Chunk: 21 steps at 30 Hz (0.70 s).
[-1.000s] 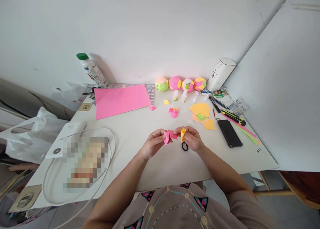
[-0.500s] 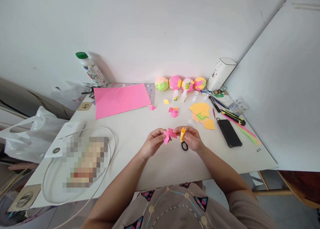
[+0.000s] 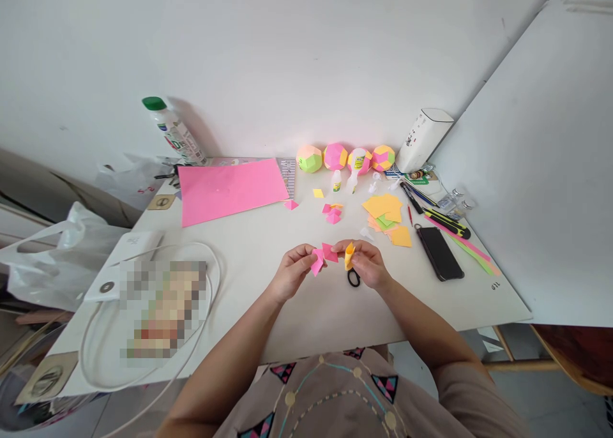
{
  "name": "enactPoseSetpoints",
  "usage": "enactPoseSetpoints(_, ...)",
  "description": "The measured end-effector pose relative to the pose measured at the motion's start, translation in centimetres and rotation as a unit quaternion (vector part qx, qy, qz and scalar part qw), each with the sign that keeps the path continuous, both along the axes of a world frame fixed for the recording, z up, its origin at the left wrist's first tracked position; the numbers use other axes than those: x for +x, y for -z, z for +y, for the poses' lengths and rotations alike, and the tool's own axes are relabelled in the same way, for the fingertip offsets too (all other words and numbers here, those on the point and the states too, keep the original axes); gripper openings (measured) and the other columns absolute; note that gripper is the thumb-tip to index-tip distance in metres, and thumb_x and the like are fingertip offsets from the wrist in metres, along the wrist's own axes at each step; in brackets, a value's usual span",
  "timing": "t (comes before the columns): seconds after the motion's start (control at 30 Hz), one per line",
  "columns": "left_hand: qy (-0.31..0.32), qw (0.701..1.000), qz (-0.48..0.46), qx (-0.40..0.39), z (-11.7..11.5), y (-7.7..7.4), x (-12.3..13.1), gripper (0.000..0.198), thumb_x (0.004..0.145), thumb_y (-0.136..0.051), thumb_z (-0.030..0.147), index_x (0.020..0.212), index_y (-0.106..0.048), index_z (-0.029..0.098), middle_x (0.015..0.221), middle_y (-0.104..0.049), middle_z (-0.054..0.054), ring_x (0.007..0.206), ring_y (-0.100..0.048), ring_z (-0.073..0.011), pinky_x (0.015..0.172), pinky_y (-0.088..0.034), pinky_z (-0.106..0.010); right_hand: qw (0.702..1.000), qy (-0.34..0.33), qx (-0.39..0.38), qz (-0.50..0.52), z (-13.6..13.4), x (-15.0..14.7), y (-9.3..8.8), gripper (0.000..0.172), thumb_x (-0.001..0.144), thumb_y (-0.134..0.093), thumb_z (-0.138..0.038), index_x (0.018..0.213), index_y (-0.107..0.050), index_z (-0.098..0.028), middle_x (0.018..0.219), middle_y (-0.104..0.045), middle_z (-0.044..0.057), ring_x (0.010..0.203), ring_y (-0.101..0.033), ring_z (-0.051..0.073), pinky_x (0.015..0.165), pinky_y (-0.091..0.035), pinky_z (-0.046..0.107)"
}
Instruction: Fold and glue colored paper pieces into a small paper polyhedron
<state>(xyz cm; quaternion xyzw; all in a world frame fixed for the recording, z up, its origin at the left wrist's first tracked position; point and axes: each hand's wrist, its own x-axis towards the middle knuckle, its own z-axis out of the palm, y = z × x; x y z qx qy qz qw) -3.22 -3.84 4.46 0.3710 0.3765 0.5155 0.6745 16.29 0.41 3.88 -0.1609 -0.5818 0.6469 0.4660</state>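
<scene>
My left hand (image 3: 290,273) pinches a folded pink paper piece (image 3: 318,260) above the white table (image 3: 311,310). My right hand (image 3: 368,264) pinches a second pink folded piece (image 3: 330,252) together with a curled orange paper piece (image 3: 349,255). The two pink pieces touch between my hands. A black hair tie (image 3: 354,278) lies on the table just under my right hand.
Behind my hands lie small pink folded units (image 3: 332,214), a stack of orange and green paper squares (image 3: 385,214), a black phone (image 3: 439,252), pens and a cutter (image 3: 447,223), glue bottles (image 3: 336,181), several paper balls (image 3: 335,157), a large pink sheet (image 3: 230,188), a green-capped bottle (image 3: 172,131).
</scene>
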Motion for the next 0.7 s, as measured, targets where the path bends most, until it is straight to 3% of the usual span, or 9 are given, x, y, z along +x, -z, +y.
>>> enactPoseSetpoints(0.7,0.019,1.000,-0.014,0.015,-0.06,-0.06,-0.05,0.017,0.077,-0.067,0.034,0.074,-0.064,0.018,0.057,-0.057,0.001,0.069,-0.059,-0.0158,0.069,-0.042,-0.028,0.999,0.013,0.000,-0.033,-0.11,0.15,0.10,0.012,0.087,-0.059,-0.032,0.086,-0.064,-0.021,0.102,-0.068,0.009,0.105,-0.060,0.024,0.095,-0.045,0.049)
